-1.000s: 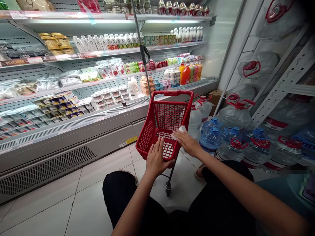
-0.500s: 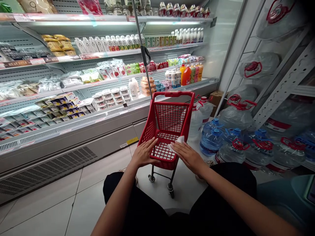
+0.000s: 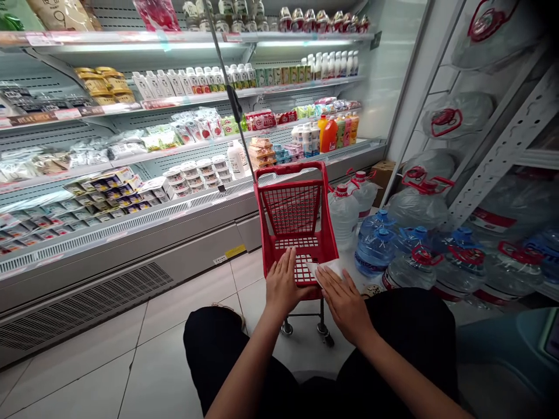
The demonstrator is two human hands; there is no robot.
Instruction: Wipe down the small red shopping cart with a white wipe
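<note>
Our fingers [image 3: 286, 266] on the left hand [image 3: 280, 291] are nearly straight and lie close together, with the thumb spread away along the front edge of the red cart [image 3: 327, 247]. This hand is open and seems only to steady the basket; how firmly it touches, we cannot tell. On the right hand [image 3: 351, 311], the fingers are also long and flat, and beneath them is a white cloth [image 3: 335, 265], maybe a paper tissue, laid over the right front corner of the basket. Whether the right thumb pinches the cloth from below, we cannot see.

The cart is upright on the tiled floor [image 3: 105, 384], just in front of us and between our knees [image 3: 213, 340], with the refrigerated case [image 3: 183, 253] behind it and the water bottles [image 3: 375, 250] to its right.

We judge that the step in hand is the wiping of this rim. To do it well, we should spread the cloth under all four fingers, so that bare skin does not rub the plastic, and press evenly while following the curve of the corner. Because the cart stands on castors [image 3: 324, 333], it can probably roll or turn under the push, so the left hand should hold against each stroke. Around the grid openings, a lighter touch seems wise, since thin material may catch there and tear.
</note>
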